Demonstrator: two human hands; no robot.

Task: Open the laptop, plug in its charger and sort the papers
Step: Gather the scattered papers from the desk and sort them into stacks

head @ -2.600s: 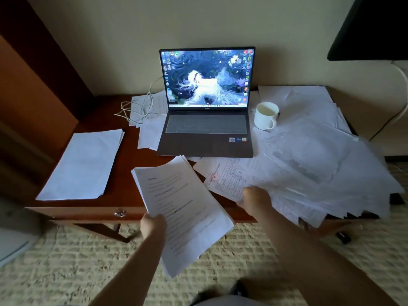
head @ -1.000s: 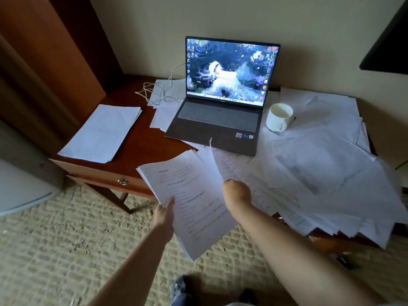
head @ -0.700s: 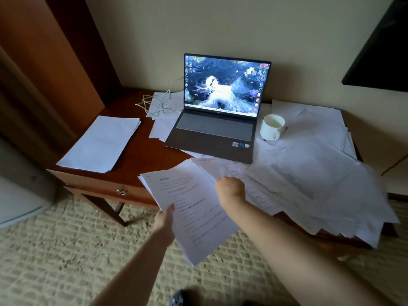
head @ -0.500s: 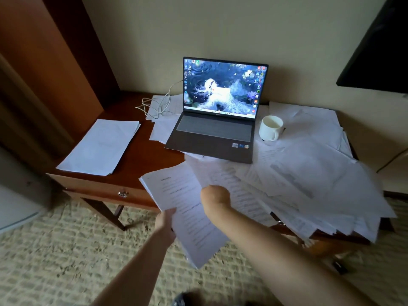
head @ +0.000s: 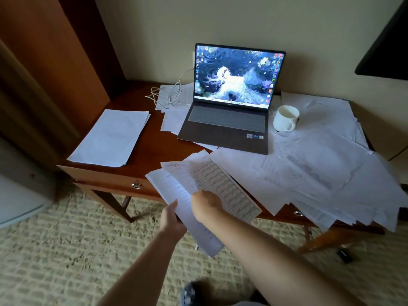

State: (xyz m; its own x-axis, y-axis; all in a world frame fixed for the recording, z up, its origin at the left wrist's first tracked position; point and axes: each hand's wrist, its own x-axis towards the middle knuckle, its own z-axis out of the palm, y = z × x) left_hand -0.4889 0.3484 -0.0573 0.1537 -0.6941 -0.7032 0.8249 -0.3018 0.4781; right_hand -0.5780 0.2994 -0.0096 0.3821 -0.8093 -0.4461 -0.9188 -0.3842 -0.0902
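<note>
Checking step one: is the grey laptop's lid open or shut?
Open: the grey laptop has its lid raised, with the lit screen and keyboard showing.

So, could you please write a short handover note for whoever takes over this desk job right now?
Left hand grips the held sheaf at the desk's front edge; right hand holds printed sheets over it.
Laptop is open, screen lit, white cable running behind its left side.
Neat stack lies at left.
Left to do: sort the loose papers around the mug.
</note>
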